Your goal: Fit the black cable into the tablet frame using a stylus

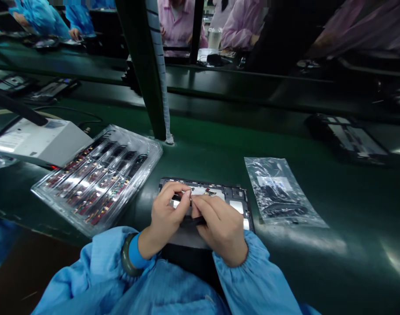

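Tray: clear, left of the frame, rows of small boards.
Left hand: over the frame, fingers pinched on a small part (too small to name).
Right hand: touching the left, fingertips pressed together there.
Bag: right of the frame.

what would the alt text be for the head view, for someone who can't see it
A person in blue sleeves presses the left hand and right hand together over an open tablet frame on a green bench. A clear tray of circuit strips lies left, a plastic bag right.
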Demonstrator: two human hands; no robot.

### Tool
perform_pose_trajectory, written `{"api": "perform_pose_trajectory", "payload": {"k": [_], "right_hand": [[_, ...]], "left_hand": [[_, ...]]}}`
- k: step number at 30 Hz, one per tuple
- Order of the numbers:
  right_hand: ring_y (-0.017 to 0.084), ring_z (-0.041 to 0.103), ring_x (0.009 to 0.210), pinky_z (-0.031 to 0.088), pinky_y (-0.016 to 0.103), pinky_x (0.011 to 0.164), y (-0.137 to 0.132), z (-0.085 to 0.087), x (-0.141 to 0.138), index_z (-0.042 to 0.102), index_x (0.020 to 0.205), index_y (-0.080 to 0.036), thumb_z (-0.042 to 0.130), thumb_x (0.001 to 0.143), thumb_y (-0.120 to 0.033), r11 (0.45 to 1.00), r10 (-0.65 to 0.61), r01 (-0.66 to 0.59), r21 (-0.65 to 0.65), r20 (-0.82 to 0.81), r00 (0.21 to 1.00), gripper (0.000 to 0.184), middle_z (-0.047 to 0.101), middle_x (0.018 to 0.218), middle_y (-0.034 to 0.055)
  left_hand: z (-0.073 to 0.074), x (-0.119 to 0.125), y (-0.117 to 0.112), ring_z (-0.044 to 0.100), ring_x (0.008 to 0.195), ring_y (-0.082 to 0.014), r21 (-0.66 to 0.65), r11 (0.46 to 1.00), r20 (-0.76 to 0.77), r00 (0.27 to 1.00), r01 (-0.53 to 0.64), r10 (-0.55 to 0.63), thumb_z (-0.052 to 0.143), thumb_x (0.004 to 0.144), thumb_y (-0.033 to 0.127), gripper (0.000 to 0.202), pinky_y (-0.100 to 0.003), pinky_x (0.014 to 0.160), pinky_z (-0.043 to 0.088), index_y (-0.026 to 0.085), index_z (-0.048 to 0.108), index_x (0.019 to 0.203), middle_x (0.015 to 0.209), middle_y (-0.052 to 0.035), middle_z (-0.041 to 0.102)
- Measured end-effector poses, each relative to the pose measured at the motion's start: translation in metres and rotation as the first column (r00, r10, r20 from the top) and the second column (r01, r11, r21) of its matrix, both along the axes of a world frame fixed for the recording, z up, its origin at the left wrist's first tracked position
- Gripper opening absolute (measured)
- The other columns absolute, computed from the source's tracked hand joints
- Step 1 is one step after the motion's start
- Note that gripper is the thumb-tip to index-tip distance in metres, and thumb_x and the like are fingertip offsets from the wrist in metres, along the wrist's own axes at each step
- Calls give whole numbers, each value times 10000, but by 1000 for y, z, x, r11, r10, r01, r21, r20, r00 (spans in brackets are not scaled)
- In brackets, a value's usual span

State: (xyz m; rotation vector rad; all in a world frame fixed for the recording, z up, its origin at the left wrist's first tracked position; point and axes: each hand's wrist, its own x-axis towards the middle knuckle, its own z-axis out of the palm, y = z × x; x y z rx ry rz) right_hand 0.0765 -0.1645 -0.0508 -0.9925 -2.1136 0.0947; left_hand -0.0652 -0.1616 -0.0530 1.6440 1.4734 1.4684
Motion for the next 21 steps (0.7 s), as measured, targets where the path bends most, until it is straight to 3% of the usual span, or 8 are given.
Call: {"api": "perform_pose_trajectory", "payload": {"k": [3,6,8,10,13,15,18,21], "right_hand": [[198,660,807,506,302,737,-3,2,1,652,1031,-161,510,874,-92,997,29,-34,-66,-72,997,222,721,902,85],[158,641,673,504,265,624,-4,5,6,681,906,-186,555,876,-172,943,-62,-54,-327,-336,940,130,711,774,47],[118,574,540,460,233,517,-1,7,15,692,827,-199,621,849,-249,839,-272,-74,-539,-533,801,91,709,712,27],[68,464,439,410,206,458,3,9,30,697,789,-199,686,799,-299,732,-465,-176,-658,-672,576,101,728,741,35],[10,313,377,324,165,388,9,14,56,695,775,-183,765,697,-313,629,-622,-375,-681,-730,283,167,727,777,49],[-3,271,368,278,140,352,12,17,72,690,761,-175,790,648,-308,562,-699,-448,-695,-689,192,202,691,717,24],[-11,250,375,288,120,345,13,19,88,676,755,-175,799,614,-284,514,-768,-468,-719,-629,122,217,630,675,-5],[-7,274,378,300,129,350,11,19,95,660,725,-188,810,573,-266,530,-767,-442,-723,-632,114,227,606,654,-7]], "left_hand": [[0,0,1,564,680,-122,-100,995,40,999,11,-7,572,783,154,62,-231,667,451,176,606,735,701,6,603],[3,1,-1,515,610,-112,-246,967,122,992,72,-42,559,767,189,81,-226,608,424,170,575,690,629,20,552],[9,-1,-6,506,587,-110,-315,942,152,986,119,-73,547,775,217,103,-225,580,416,167,565,686,617,19,550],[20,-9,-12,521,589,-110,-315,941,90,991,122,-98,529,789,207,108,-224,574,419,169,559,693,631,14,563],[40,-36,-13,556,652,-123,-119,992,-253,965,42,-71,514,811,159,97,-239,629,441,176,558,726,691,2,585],[51,-63,-3,569,715,-152,86,996,-583,810,-21,67,519,829,156,87,-284,696,450,174,567,759,732,-18,606],[58,-106,22,577,795,-229,279,957,-892,348,-78,288,490,865,184,128,-379,738,452,153,598,802,782,-78,640],[51,-135,43,592,865,-268,200,980,-966,168,-4,198,499,864,163,166,-464,849,445,159,642,778,810,-91,659]]}}
